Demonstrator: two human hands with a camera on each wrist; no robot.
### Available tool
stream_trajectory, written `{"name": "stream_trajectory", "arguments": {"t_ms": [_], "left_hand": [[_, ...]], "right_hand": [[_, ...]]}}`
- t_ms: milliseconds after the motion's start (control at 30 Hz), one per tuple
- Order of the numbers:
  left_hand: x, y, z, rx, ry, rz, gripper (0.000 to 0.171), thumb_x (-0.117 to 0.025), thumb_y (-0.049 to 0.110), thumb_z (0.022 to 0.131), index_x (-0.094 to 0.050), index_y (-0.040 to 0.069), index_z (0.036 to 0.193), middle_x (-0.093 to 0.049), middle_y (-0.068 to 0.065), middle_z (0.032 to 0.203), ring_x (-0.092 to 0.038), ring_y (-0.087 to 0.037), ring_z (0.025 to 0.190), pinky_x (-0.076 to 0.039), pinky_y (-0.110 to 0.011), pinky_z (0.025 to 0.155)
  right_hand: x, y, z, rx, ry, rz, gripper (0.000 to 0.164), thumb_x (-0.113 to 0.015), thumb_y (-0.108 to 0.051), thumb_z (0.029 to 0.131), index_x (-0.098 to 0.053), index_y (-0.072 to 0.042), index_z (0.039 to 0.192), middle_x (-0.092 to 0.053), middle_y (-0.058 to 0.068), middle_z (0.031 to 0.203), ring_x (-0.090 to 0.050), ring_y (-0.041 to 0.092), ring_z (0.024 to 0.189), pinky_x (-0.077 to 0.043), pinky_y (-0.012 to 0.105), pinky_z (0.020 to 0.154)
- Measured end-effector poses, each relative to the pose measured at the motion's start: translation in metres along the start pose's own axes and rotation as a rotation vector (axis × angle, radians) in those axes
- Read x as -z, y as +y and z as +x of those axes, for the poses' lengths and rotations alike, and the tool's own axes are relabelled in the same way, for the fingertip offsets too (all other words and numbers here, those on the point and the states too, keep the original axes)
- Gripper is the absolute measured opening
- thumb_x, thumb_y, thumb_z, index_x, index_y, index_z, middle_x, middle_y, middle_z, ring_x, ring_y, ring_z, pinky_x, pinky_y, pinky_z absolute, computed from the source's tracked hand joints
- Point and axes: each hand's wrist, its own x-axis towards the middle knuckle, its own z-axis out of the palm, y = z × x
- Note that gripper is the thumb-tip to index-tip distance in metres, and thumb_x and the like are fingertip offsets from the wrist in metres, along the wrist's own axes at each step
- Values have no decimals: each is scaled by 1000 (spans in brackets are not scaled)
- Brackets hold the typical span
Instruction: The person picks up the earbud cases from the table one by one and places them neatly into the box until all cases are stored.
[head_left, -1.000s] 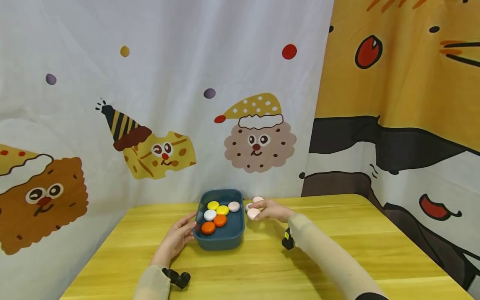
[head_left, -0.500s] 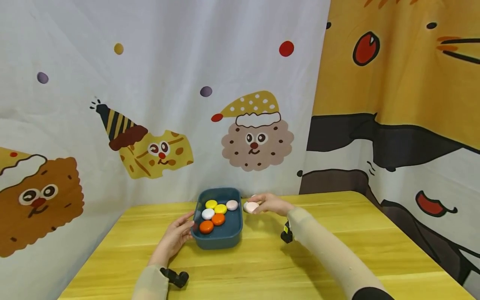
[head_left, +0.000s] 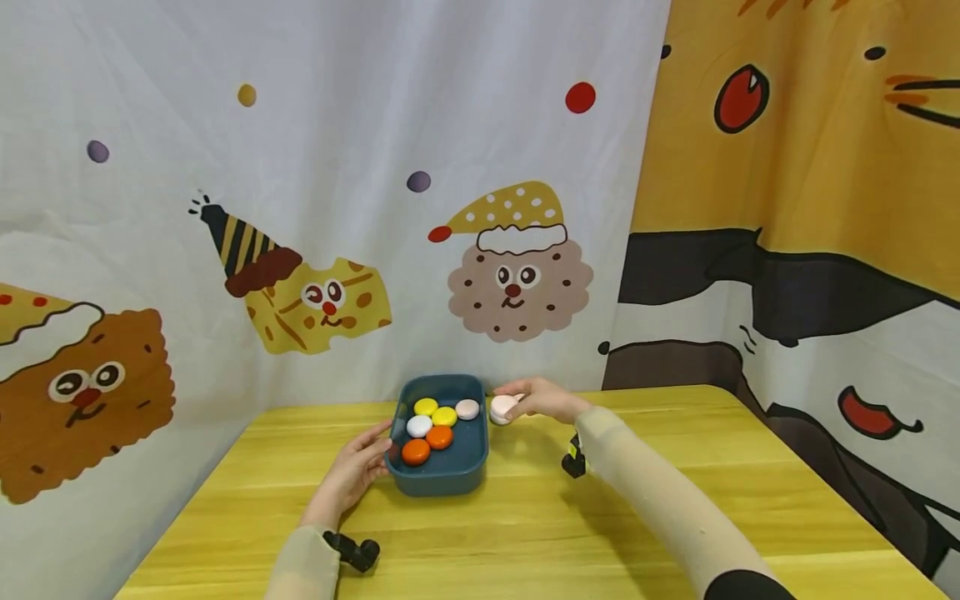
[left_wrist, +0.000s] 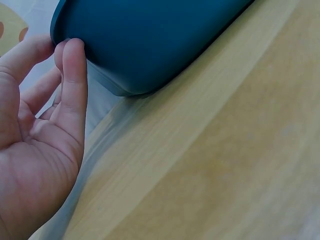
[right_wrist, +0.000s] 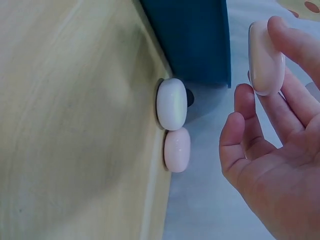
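Observation:
A dark blue rectangular box (head_left: 442, 485) holds several smooth, glossy candy-like discs: yellow discs (head_left: 444, 416), a white disc (head_left: 419, 427), orange discs (head_left: 416, 452) and a pale pink disc (head_left: 467, 409). My left hand (head_left: 352, 475) touches the box's left wall with its fingertips; in the left wrist view the fingers (left_wrist: 75, 65) are nearly straight. Just right of the box, my right hand (head_left: 546, 400) pinches another pale pink disc (right_wrist: 267, 60) between thumb and fingers, raised off the table. Below it, a white disc (right_wrist: 172, 104) and a pink disc (right_wrist: 178, 150) rest on the table.
The wooden table (head_left: 480, 550) ends at the back against a white cartoon-print curtain (head_left: 360, 100). A small dark round thing (right_wrist: 190, 97) shows behind the white disc in the right wrist view. Both wrists carry small black cameras (head_left: 365, 554).
The right hand has raised its pink disc slightly and moved it toward the back, where it now hides the loose discs in the head view. The left hand and box stay put.

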Motion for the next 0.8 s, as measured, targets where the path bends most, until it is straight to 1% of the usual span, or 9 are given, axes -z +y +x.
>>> {"name": "stream_trajectory", "arguments": {"t_ms": [100,167,333,400,467,633,800], "left_hand": [[0,0,0,-2,-1,2,59,-59,11,97,-34,4,150,-58,-5,100,-59,-8,63,-52,-22,61],[0,0,0,-3,1,1,59,-59,11,97,-34,3,150,-58,-6,100,-59,-8,63,-52,-22,61],[0,-1,-1,-10,7,-10,59,-59,11,97,-34,2,150,-59,-7,100,-59,-9,63,-52,-23,60],[0,-1,-1,-11,4,-4,60,-59,11,97,-33,2,150,-58,-8,102,-59,-9,64,-52,-23,61],[0,-1,-2,-9,-3,7,61,-59,12,97,-32,2,150,-56,-8,103,-59,-9,65,-52,-23,63],[0,0,-1,-7,0,13,60,-59,13,97,-33,3,150,-55,-8,103,-59,-9,65,-52,-24,63],[0,1,-2,-8,-9,19,57,-56,11,99,-33,3,150,-56,-6,100,-59,-9,65,-52,-23,63]], "right_hand": [[2,-1,1,-2,-7,4,58,-77,-17,81,-58,-8,135,-59,3,131,-53,23,117,-36,60,100],[3,-2,2,7,-12,3,59,-78,-18,81,-58,-7,135,-59,3,132,-54,22,117,-38,57,100],[6,-5,5,46,-23,5,59,-78,-16,81,-57,-4,136,-57,6,134,-56,20,115,-46,42,96],[6,-8,6,48,-25,0,58,-77,-15,82,-57,-4,135,-57,7,135,-57,21,115,-47,38,94],[6,-12,5,40,-22,-16,57,-77,-16,82,-58,-7,135,-56,6,136,-55,21,118,-46,39,96],[8,-23,6,54,-15,-69,53,-78,-20,82,-62,-14,132,-55,5,137,-50,24,124,-41,45,101],[10,-22,10,58,-32,-90,52,-79,-21,81,-63,-15,131,-58,3,133,-53,22,120,-43,42,98]]}}
